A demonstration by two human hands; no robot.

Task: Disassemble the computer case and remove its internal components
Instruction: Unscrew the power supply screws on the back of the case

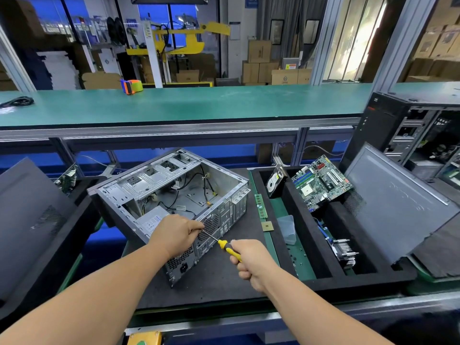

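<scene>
The screwdriver [228, 248] is gripped by the right hand [251, 261], its tip at the computer case [171, 202] rear panel. That panel's top edge is clasped by the left hand [178, 232].

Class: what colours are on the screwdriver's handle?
Yellow with black, on the screwdriver in the head view.

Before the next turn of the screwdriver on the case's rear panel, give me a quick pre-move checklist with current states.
1. Right hand grips the yellow-and-black-handled screwdriver: ok.
2. Left hand steadies the shaft at the open grey metal computer case: ok.
3. Tip seated in a screw: cannot tell, hidden by fingers.
4. Green motherboard already out, in the black foam tray: ok.
5. Silver power supply inside the case: not ok.
</scene>
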